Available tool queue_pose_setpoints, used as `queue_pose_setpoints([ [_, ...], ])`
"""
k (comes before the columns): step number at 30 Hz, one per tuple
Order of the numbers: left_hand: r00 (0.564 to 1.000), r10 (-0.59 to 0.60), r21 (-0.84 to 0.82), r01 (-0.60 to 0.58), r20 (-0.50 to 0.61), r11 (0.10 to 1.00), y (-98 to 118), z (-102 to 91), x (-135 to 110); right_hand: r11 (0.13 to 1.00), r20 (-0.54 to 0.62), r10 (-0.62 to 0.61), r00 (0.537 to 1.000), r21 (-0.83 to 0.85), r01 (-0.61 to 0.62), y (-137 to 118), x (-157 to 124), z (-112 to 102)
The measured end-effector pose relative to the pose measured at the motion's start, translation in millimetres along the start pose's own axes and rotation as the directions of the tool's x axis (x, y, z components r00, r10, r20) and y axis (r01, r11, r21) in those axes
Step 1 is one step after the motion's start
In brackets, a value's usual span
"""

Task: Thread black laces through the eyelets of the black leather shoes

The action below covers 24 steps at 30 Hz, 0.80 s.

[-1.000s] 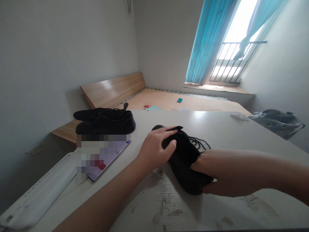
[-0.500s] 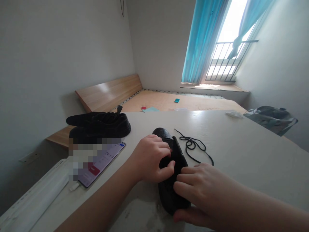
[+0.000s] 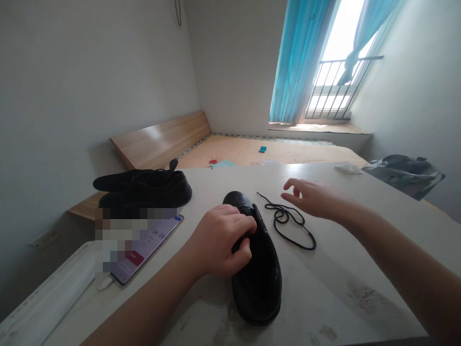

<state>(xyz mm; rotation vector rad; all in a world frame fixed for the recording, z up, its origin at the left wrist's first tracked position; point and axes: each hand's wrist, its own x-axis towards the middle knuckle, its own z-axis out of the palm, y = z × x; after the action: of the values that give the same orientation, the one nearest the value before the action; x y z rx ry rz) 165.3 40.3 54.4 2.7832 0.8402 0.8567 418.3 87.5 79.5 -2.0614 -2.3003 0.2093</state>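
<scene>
A black shoe point(image 3: 261, 283) rests on the white table, its toe pointing away from me and its opening towards me. My left hand point(image 3: 230, 238) is closed on the shoe's left side and upper, fingers curled over it. To the right of the shoe lies a loose black shoelace point(image 3: 293, 233) in untidy loops. My right hand point(image 3: 309, 197) is in the air above the table, just beyond the lace's far loops, its fingers bent and apart with nothing between them.
At the left stands another black shoe point(image 3: 162, 192). Nearer me are a lit phone point(image 3: 147, 252) with a white cable and a white plastic sheet point(image 3: 54, 293). A small clear packet point(image 3: 347, 168) lies at the far right, with a grey bag point(image 3: 406, 173) beyond the table point(image 3: 342, 288).
My right hand has let go of the shoe's near right side and moved forward and right, over towards the shoelace. My left hand stays on the shoe.
</scene>
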Motion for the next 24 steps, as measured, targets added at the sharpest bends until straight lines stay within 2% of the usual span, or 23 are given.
queue_pose_setpoints([
  [2,1.0,0.002,-0.061,-0.002,-0.005,0.998,0,1.0,1,0.999,0.126,-0.034,0.991,0.031,0.03,7,21,13],
  [4,0.999,-0.011,-0.093,0.008,-0.033,0.996,0,2.2,1,0.995,0.181,-0.076,0.981,0.07,0.065,4,37,29],
  [7,1.0,-0.009,-0.114,0.008,-0.016,0.993,0,2.3,2,0.975,0.158,-0.167,0.973,0.172,0.139,-8,47,48],
  [10,0.998,-0.019,-0.156,0.027,0.053,0.987,1,-0.2,3,0.908,0.117,-0.278,0.953,0.356,0.221,-17,48,57],
  [12,0.997,-0.045,-0.209,0.056,0.057,0.976,1,-2.2,3,0.824,0.099,-0.334,0.937,0.514,0.239,-18,45,57],
  [15,0.991,-0.124,-0.348,0.102,-0.043,0.932,1,-3.1,2,0.622,0.042,-0.411,0.911,0.743,0.246,-16,37,50],
  [18,0.931,-0.328,-0.466,0.223,-0.159,0.856,-3,-0.3,2,0.378,-0.04,-0.465,0.885,0.894,0.239,-19,26,41],
  [20,0.882,-0.436,-0.479,0.31,-0.177,0.822,-7,2.9,3,0.176,-0.035,-0.502,0.864,0.974,0.142,-24,17,37],
  [21,0.872,-0.459,-0.47,0.337,-0.172,0.816,-9,4.6,4,0.099,-0.013,-0.517,0.856,0.992,0.075,-28,13,35],
  [22,0.868,-0.469,-0.46,0.354,-0.162,0.814,-10,6.2,4,0.063,0.012,-0.525,0.851,0.998,0.026,-33,8,35],
  [23,0.868,-0.472,-0.454,0.363,-0.152,0.814,-11,7.8,5,0.077,0.027,-0.523,0.852,0.997,0.016,-37,5,34],
  [24,0.871,-0.469,-0.453,0.363,-0.143,0.814,-12,9.2,6,0.134,0.021,-0.51,0.86,0.989,0.055,-41,1,34],
])
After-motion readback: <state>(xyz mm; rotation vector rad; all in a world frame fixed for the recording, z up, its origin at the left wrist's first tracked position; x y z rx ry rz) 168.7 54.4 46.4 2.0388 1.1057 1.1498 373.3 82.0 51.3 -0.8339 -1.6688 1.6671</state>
